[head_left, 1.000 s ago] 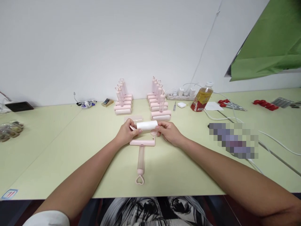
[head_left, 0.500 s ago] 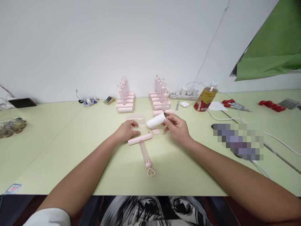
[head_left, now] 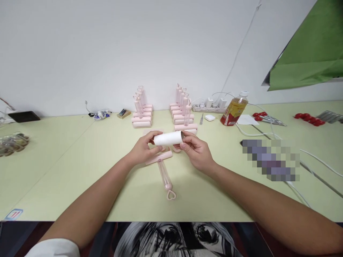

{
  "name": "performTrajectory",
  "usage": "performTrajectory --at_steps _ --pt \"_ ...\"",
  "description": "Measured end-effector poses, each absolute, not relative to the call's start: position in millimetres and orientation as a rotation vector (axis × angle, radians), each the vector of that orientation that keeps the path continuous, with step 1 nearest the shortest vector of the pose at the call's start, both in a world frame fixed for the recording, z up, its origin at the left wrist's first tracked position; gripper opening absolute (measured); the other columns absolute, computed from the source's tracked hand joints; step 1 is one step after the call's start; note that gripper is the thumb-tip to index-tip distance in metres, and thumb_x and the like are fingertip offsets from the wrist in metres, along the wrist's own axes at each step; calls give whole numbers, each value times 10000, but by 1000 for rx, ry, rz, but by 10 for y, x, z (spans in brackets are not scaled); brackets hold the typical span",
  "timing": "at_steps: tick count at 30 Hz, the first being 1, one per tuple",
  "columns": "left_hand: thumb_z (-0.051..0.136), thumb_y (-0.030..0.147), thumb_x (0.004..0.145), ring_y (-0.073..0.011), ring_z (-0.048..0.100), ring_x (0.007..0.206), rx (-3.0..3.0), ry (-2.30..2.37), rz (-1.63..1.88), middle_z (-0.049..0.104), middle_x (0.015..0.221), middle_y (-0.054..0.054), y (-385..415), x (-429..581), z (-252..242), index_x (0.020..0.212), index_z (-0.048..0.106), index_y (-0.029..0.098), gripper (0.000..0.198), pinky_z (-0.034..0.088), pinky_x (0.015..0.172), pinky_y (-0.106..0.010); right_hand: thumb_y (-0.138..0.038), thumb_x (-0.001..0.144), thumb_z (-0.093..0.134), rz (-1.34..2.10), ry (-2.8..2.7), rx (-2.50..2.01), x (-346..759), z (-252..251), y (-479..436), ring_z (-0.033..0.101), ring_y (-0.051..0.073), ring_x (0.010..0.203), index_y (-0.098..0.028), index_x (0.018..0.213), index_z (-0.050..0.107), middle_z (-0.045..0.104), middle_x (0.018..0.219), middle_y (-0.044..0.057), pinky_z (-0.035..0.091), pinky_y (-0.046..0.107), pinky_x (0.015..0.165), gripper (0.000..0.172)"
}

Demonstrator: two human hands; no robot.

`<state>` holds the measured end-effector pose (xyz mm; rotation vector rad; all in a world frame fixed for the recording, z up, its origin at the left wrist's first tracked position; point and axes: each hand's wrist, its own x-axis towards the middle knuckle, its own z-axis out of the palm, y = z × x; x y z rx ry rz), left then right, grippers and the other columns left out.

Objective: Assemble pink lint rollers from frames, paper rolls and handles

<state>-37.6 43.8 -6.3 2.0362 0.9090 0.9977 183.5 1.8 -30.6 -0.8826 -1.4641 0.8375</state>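
Observation:
Between my two hands is a white lint-roller paper roll [head_left: 168,138], held nearly level above the table. Fingers of my left hand [head_left: 144,148] close around its left end. My right hand [head_left: 198,150] grips the right end, where the roll's hollow core shows. Beneath it lies a pink lint roller frame [head_left: 164,170], its clear handle and heart-shaped loop pointing towards me. A small round pink piece [head_left: 177,149] is partly covered by my right fingers. The clear pinkish cover [head_left: 153,132] behind my left hand is mostly hidden.
Two rows of pink lint rollers [head_left: 142,119] [head_left: 184,119] stand near the wall. To their right are a power strip [head_left: 210,108], a small screwdriver-like tool [head_left: 201,119] and a drink bottle [head_left: 234,110]. Cables [head_left: 268,136] and a blurred-out object [head_left: 270,160] lie farther right.
The paper roll has moved slightly left and turned closer to level. My left hand, empty before near the frame, has risen and taken hold of the roll's left end.

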Motion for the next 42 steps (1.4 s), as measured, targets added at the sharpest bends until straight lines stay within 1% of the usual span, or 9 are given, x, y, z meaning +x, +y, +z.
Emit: performTrajectory --at_steps 2,4,8,11,15,23,32,37,42 --pt "741 349 708 -185 603 882 1868 890 1115 652 1042 -52 503 -434 -60 1126 620 206 458 479 772 -281 -392 855 627 925 -1475 -871 1856 -339 39 646 215 1028 -239 1104 592 522 1363 97 556 381 831 295" --pt "718 361 706 -141 574 709 1687 934 1298 634 837 -21 616 -530 -46 1039 637 180 387 466 647 -249 -352 863 608 910 -1566 -970 1904 -360 74 654 204 956 -240 1204 551 614 1237 93 540 360 793 363" --pt "598 388 737 -85 397 476 1360 1188 1727 484 587 36 871 -788 -6 879 645 147 284 337 463 -216 -339 902 527 706 -1940 -1337 2002 -331 127 636 207 796 -207 952 670 706 876 49 480 335 722 201" --pt "636 413 701 -100 445 547 1391 1567 1825 552 654 16 987 -956 -16 874 680 146 322 374 524 -224 -253 929 454 637 -2097 -1445 2016 -311 159 631 225 925 -201 992 679 715 997 65 463 340 805 239" --pt "658 471 695 -140 523 636 1604 1973 1543 639 750 -5 1041 -1018 -108 998 714 184 421 425 639 -261 -85 874 415 595 -2177 -1496 1966 -350 245 579 235 1112 -173 1149 652 677 1186 86 420 347 956 373" --pt "639 560 721 -204 577 766 1898 2031 1196 651 903 -57 1018 -876 -165 1262 589 192 656 440 719 -309 -94 875 382 706 -2189 -1427 1798 -298 486 597 220 1104 -160 1117 662 675 1202 91 424 299 916 376" --pt "534 529 821 -191 556 662 1895 2032 1209 567 727 -5 949 -885 -139 1280 489 190 572 368 590 -278 -387 875 519 653 -2365 -1407 1523 -174 419 578 187 757 -159 774 694 653 790 58 344 262 623 305" --pt "489 438 874 -165 540 646 1991 1852 1235 571 696 -1 1001 -884 -229 1170 602 216 387 382 617 -267 -638 863 445 545 -2516 -1526 1355 -106 363 569 259 900 -216 878 730 611 969 117 377 288 677 510" --pt "491 394 881 -157 526 628 2055 1786 1228 585 707 -7 1046 -884 -293 1192 619 210 383 388 620 -267 -759 838 297 512 -2591 -1684 1174 -17 353 521 369 1041 -229 1062 711 550 1135 185 424 417 796 708"
